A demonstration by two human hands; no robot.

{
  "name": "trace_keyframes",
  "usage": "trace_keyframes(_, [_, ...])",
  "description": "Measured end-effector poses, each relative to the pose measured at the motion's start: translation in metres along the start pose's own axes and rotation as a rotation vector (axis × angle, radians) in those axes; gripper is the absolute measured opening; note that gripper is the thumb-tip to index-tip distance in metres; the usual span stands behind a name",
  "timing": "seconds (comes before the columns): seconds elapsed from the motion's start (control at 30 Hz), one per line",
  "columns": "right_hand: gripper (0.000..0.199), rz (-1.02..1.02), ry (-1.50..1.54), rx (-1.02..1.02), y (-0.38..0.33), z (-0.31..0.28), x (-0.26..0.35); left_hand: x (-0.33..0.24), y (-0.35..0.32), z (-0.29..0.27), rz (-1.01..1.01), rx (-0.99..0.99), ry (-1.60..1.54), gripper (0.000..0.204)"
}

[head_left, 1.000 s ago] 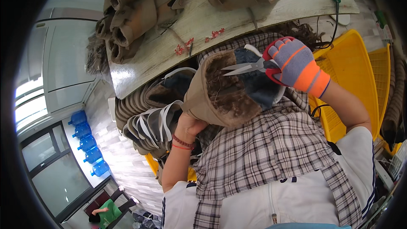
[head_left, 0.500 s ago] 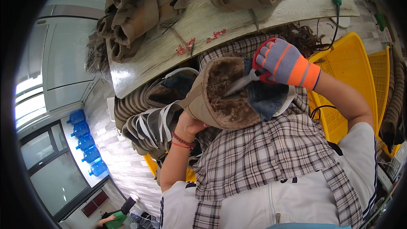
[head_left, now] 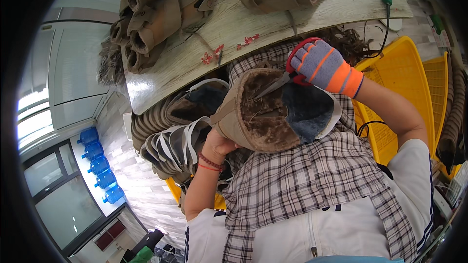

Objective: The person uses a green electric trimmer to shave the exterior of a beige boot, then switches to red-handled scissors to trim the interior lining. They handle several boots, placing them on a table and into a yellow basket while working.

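Khaki fabric outside, brown and blue plush inside: that's the fleece-lined sleeve (head_left: pixel 270 129) I'm holding over the lap, its mouth gaping upward. My bare left hand (head_left: pixel 220 141) is clasping its lower left side, the fingertips hiding behind the cloth. My right hand (head_left: pixel 329 68), in a grey-and-orange glove, is curling tight around the handles of the red-handled scissors (head_left: pixel 274 86). Blades are pointing into the brown pile, tips lying by a pale loose thread (head_left: pixel 261 99); from here I'm not telling whether they're touching it.

Careful work, this! I'm judging that the tips want to be skimming shallow and flat, taking thread and no plush, with the left hand bracing the wall taut and its fingers well behind the points.

Moving outward, the plaid apron (head_left: pixel 287 180) is covering the lap. More sleeves are nesting in a stack (head_left: pixel 170 112) at the left, a yellow basket (head_left: pixel 409 97) is standing at the right, and up front the wooden table (head_left: pixel 268 29) is carrying a pile of rolled sleeves (head_left: pixel 156 22).
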State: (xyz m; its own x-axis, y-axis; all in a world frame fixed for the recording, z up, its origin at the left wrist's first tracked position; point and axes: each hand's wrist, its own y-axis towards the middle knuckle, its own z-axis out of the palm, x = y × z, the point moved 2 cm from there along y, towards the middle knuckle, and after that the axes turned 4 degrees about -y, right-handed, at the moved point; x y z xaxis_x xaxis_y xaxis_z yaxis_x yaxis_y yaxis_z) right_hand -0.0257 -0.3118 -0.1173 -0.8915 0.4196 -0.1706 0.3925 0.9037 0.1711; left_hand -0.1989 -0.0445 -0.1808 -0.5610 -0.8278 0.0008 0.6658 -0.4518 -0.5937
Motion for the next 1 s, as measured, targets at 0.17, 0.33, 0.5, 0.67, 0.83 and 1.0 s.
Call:
trace_keyframes(0.17, [0.03,-0.009,0.025,-0.051,-0.003,0.004,-0.001,0.0,-0.001,0.007,0.009,-0.059,0.004,0.037])
trace_keyframes(0.33, [0.03,-0.027,0.009,-0.026,0.001,-0.002,0.001,0.002,-0.002,0.022,0.012,-0.025,0.065,0.025])
trace_keyframes(0.5, [0.03,0.023,0.077,0.025,0.001,0.002,0.0,0.003,-0.003,0.032,-0.014,-0.107,0.035,0.024])
trace_keyframes(0.67, [0.031,0.224,0.313,-0.002,-0.008,-0.011,-0.013,-0.002,0.001,0.006,-0.041,0.062,0.004,0.037])
trace_keyframes(0.83, [0.029,0.159,0.4,0.166,-0.019,-0.017,0.0,-0.004,0.003,0.001,-0.007,-0.022,0.022,0.045])
trace_keyframes(1.0, [0.028,0.099,0.363,0.239,-0.019,-0.02,0.004,0.001,0.001,0.014,-0.025,-0.001,0.03,0.035])
